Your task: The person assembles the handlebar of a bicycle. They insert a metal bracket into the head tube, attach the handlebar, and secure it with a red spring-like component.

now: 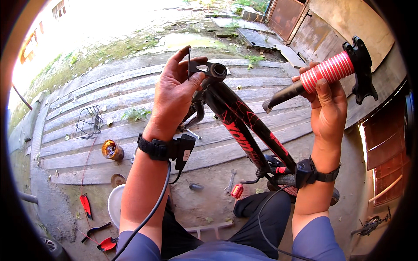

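Between the thumb and fingers of my left hand is a thin black bracket, held at the top of the bicycle frame's head tube. Whether the bracket touches the tube, I cannot tell. The black bicycle frame with red markings stands in front of me, its far end upward. My right hand grips a handlebar stem, closed around its red sleeve with pale rings. The stem's black clamp points up to the right, and its bare lower tube slants down toward the frame, apart from it.
A wire basket and a jar of brown stuff sit on the slabs at left. Red-and-black parts lie lower left. Spanners rest on the ground near the red pedal. Cables run from both my wrist straps.
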A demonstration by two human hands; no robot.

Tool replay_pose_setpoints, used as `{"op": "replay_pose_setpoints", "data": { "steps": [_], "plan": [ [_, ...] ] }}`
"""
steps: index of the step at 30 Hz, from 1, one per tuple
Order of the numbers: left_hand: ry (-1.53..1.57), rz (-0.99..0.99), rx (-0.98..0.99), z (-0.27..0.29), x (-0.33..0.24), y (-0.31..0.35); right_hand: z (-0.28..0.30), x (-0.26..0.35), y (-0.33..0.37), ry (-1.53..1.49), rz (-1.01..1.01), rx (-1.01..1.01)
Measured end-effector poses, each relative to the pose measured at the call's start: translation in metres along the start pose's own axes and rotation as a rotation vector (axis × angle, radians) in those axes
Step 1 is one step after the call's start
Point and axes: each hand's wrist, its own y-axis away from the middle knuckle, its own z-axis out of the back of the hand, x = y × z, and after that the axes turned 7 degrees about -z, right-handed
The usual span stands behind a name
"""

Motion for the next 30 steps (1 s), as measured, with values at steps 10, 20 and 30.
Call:
{"op": "replay_pose_setpoints", "data": {
  "steps": [10,20,30],
  "plan": [
    [-0.01,-0.033,0.012,0.002,0.006,-0.005,0.001,-0.007,0.008,-0.014,-0.001,0.036],
    [0.164,0.009,-0.047,0.005,-0.002,0.013,-0.02,-0.016,0.045,-0.018,-0.12,0.099],
    [0.203,0.07,-0.181,0.036,-0.016,0.077,-0.068,-0.078,0.143,0.024,-0.513,0.308]
  ]
}}
